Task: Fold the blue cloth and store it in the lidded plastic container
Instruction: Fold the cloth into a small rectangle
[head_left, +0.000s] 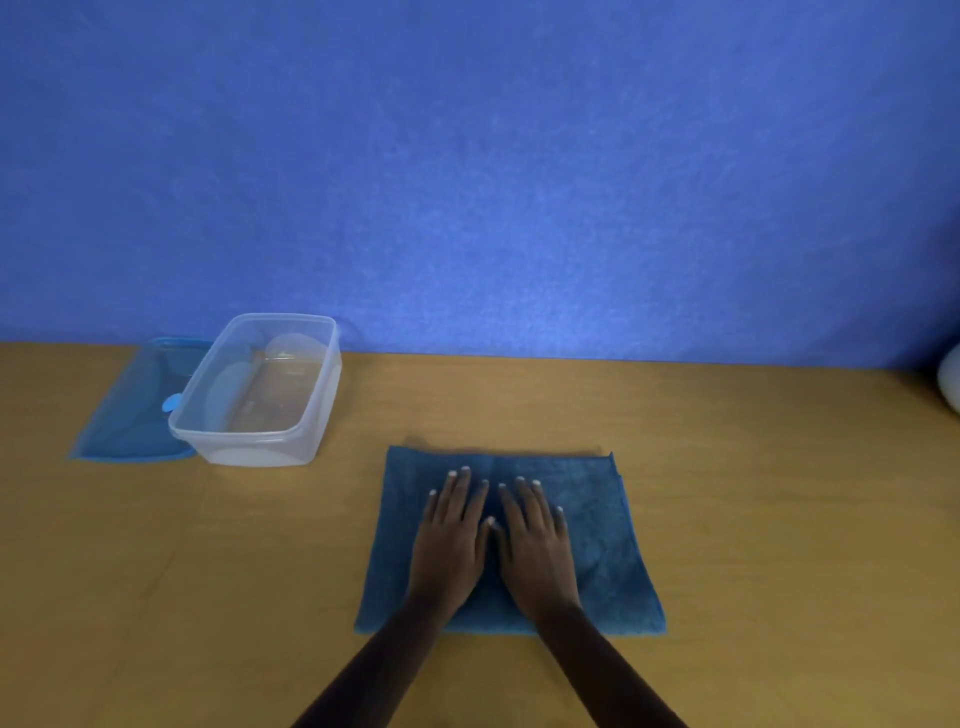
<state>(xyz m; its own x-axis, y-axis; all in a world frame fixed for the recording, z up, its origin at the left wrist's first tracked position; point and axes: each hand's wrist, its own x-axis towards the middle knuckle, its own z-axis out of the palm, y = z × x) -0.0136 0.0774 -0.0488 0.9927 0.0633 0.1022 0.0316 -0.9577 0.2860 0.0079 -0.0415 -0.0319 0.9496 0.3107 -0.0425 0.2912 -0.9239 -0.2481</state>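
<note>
The blue cloth (597, 519) lies flat on the wooden table (779, 493) in front of me, folded at least once, with a doubled edge showing at its far right corner. My left hand (451, 540) and my right hand (535, 545) rest side by side on the middle of the cloth, palms down and fingers straight, thumbs almost touching. To the far left stands the clear plastic container (311, 405), open at the top. Its blue lid (135, 410) lies flat on the table just left of it.
A blue wall (467, 182) runs along the table's far edge. A pale rounded object (951, 382) peeks in at the right border. Bare tabletop stretches between the cloth and the container.
</note>
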